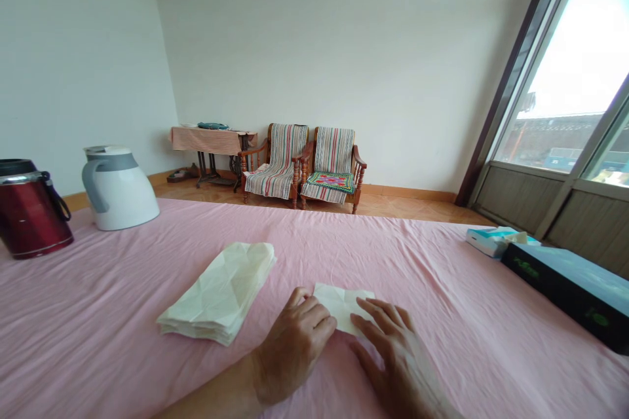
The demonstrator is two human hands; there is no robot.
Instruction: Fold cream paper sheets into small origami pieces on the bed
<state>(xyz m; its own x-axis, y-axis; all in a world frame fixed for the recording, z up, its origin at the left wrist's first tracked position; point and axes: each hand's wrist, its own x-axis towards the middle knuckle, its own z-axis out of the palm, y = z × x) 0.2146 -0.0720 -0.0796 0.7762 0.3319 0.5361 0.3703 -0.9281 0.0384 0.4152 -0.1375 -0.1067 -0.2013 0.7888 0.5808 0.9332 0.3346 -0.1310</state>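
A small folded sheet of pale cream paper lies flat on the pink tablecloth in front of me. My left hand is curled at the sheet's left edge, fingers bent and pressed onto it; the fingertips are partly hidden. On the right side of the sheet rests my right hand, its fingers stretched out and slightly spread, the tips touching the paper. To the left of both hands sits a stack of larger, creased cream papers, with several layers showing along its edge.
At the far left stand a red thermos and a white-and-grey jug. A tissue box and a long black box lie at the right. Beyond the table are two wooden chairs and a cloth-covered side table.
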